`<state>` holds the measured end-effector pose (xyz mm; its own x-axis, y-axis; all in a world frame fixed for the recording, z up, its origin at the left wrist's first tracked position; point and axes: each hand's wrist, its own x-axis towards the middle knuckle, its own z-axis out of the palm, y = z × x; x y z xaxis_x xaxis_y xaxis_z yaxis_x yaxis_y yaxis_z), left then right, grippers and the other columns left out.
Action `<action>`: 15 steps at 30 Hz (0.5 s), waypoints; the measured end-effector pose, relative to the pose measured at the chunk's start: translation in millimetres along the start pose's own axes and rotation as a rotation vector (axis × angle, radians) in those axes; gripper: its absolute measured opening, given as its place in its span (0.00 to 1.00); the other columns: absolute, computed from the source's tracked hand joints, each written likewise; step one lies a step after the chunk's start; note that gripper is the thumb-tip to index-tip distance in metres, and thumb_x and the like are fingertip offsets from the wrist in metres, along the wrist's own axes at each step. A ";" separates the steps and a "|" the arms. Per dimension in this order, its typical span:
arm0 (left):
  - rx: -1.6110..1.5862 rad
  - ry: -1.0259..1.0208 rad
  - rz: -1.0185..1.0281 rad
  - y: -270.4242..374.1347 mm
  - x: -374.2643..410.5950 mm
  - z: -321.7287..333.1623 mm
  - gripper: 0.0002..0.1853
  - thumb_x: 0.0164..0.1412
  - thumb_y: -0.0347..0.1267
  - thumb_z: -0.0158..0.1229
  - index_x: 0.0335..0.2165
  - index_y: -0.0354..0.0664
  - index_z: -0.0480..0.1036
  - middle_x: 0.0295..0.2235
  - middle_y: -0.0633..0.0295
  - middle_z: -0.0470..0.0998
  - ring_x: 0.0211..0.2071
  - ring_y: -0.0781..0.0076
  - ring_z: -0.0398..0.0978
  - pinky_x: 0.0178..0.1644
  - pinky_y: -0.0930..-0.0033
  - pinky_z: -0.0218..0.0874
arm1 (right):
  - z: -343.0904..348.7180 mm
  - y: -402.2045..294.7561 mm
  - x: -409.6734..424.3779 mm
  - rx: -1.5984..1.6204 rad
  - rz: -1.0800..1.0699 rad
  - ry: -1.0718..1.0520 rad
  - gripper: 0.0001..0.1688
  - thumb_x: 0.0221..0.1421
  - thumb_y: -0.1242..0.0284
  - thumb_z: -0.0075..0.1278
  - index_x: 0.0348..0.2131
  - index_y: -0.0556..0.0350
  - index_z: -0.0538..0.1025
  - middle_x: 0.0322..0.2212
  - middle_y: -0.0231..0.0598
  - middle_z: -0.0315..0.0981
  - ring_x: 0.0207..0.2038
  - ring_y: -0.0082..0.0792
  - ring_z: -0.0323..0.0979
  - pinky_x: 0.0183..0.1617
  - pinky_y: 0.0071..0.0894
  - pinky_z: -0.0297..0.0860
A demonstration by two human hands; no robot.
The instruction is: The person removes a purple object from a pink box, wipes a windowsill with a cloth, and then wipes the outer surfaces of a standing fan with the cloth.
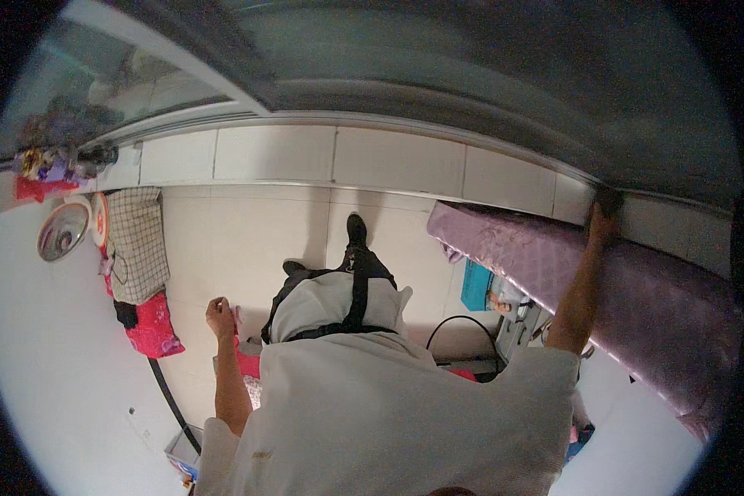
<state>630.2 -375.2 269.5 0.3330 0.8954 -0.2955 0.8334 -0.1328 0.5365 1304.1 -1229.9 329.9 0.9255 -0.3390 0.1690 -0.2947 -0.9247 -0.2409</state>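
My right arm is stretched out across a shiny purple patterned curtain. At its end, my right hand is in shadow by the corner of the window frame, at the curtain's far edge. Its fingers are too dark to make out, so what it touches or holds is hidden. Low at my left side hangs my left hand, fingers curled in, with nothing visible in it. Below it is the tiled floor, and a checked cloth lies farther to the left.
A white tiled sill runs under the large glass pane. To the left are a red floral cushion, a round fan-like object and a black strip along the wall. A blue box stands beside the curtain.
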 end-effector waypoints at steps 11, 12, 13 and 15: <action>-0.148 -0.038 -0.041 -75.6 0.1 1.4 0.13 0.65 0.36 0.59 0.36 0.33 0.77 0.24 0.61 0.78 0.19 0.76 0.72 0.21 0.71 0.63 | -14.5 -291.6 -232.7 -0.107 -0.240 0.237 0.40 0.41 0.41 0.64 0.40 0.56 0.78 0.34 0.51 0.77 0.37 0.56 0.77 0.40 0.57 0.75; -0.136 -0.031 -0.035 -77.6 -7.6 -4.5 0.13 0.65 0.35 0.59 0.35 0.33 0.77 0.24 0.60 0.78 0.19 0.76 0.73 0.21 0.71 0.64 | -20.0 -322.0 -255.3 -0.013 -0.289 0.174 0.40 0.42 0.44 0.64 0.43 0.58 0.77 0.37 0.51 0.77 0.39 0.54 0.76 0.41 0.57 0.74; -0.201 -0.020 -0.075 -90.4 -13.5 -9.2 0.13 0.64 0.35 0.59 0.35 0.33 0.78 0.24 0.59 0.79 0.20 0.74 0.73 0.23 0.70 0.65 | -21.2 -354.2 -281.1 -0.021 -0.408 0.245 0.39 0.43 0.46 0.63 0.45 0.58 0.77 0.36 0.52 0.76 0.38 0.55 0.75 0.43 0.54 0.73; -0.319 0.006 -0.151 -125.3 -21.7 -23.2 0.13 0.63 0.35 0.60 0.35 0.33 0.78 0.25 0.57 0.80 0.21 0.72 0.75 0.27 0.67 0.68 | -31.6 -414.7 -328.9 0.013 -0.520 0.212 0.37 0.44 0.51 0.62 0.46 0.60 0.76 0.38 0.55 0.74 0.39 0.56 0.74 0.44 0.53 0.73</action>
<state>508.3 -368.1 227.0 0.2134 0.8975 -0.3859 0.6927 0.1395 0.7076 1114.4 -740.4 404.4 0.8798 0.1322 0.4566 0.1916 -0.9777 -0.0862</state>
